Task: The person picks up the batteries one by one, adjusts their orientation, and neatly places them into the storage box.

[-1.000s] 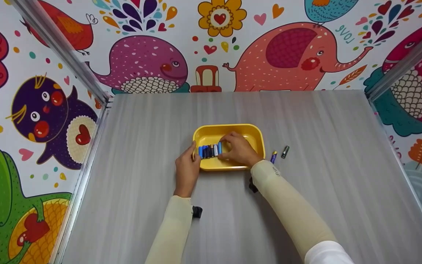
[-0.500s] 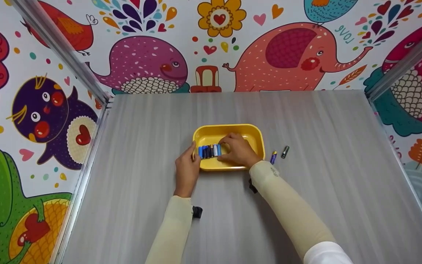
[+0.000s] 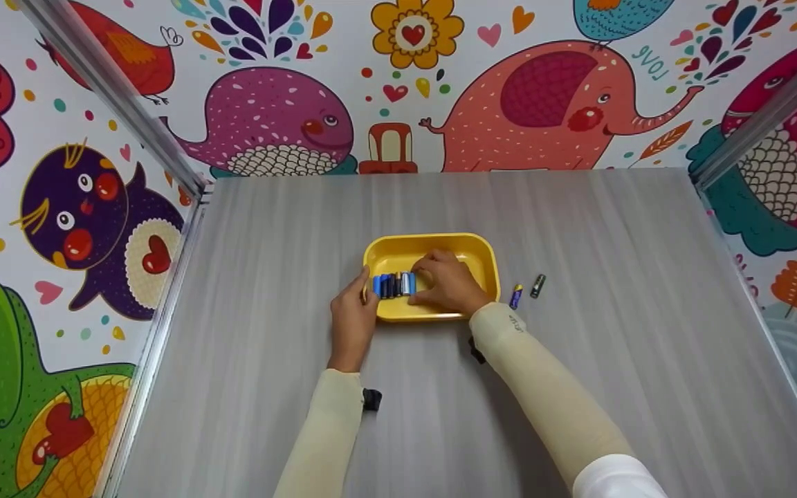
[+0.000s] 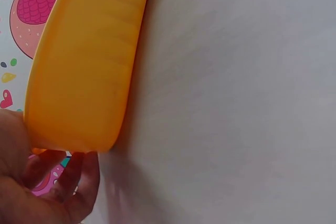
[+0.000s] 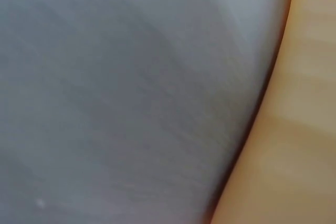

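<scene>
A yellow plastic tray [image 3: 433, 242] stands on the table, with a row of batteries [image 3: 390, 285] side by side in its left part. Some are blue, others dark or silvery. My left hand [image 3: 355, 312] grips the tray's left end; in the left wrist view its fingers [image 4: 79, 187] curl at the outside of the wall. Inside the tray, my right hand [image 3: 450, 282] pinches a light-blue battery [image 3: 412, 283] by its two ends, at the right end of the row. The right wrist view shows only the blurred tray wall [image 5: 294, 145] and tabletop, not the hand.
Two loose batteries lie on the table right of the tray: a purple-and-yellow one [image 3: 516, 296] and a dark green one [image 3: 538, 286]. Walls with painted animals and metal edge strips [image 3: 163, 297] bound the grey table [image 3: 267, 242] at the back and sides.
The light-blue battery in my right hand has shifted slightly toward me and left, into line with the row. My left hand has stayed on the tray.
</scene>
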`<action>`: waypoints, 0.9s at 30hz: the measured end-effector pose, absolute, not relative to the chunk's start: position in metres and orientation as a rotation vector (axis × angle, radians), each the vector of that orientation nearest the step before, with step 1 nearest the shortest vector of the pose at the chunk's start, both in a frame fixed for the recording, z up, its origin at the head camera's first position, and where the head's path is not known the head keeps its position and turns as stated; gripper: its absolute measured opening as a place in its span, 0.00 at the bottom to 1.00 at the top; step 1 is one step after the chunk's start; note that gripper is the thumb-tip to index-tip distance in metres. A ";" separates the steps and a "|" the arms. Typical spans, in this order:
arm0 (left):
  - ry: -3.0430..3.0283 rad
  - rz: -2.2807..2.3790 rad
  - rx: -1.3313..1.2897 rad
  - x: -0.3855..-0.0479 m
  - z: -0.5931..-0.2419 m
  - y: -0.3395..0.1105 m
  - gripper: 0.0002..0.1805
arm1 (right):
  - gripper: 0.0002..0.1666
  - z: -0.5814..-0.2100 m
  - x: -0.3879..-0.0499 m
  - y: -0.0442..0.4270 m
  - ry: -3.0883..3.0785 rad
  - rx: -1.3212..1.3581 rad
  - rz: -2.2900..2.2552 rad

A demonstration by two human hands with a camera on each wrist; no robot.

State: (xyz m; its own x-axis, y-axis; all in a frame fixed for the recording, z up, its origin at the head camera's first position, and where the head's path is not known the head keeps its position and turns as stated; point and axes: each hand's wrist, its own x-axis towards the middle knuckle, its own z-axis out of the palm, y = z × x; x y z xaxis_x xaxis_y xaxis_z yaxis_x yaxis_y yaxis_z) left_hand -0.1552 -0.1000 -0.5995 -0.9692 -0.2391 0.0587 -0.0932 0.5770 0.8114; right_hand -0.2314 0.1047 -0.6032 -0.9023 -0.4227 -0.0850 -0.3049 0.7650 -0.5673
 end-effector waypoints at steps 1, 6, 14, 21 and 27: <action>-2.642 -1.350 0.279 -0.155 -0.600 -0.100 0.28 | 0.34 -0.603 -0.231 0.105 2.748 -0.564 -0.832; -2.643 -1.367 0.284 -0.154 -0.600 -0.100 0.28 | 0.36 -0.600 -0.230 0.105 2.715 -0.508 -0.852; -2.638 -1.357 0.259 -0.155 -0.599 -0.100 0.28 | 0.36 -0.589 -0.232 0.110 2.613 -0.407 -1.090; -2.626 -1.349 0.252 -0.155 -0.600 -0.100 0.28 | 0.33 -0.565 -0.234 0.127 2.606 -0.335 -1.279; -2.618 -1.383 0.265 -0.154 -0.599 -0.100 0.28 | 0.32 -0.549 -0.235 0.158 2.714 -0.370 -1.404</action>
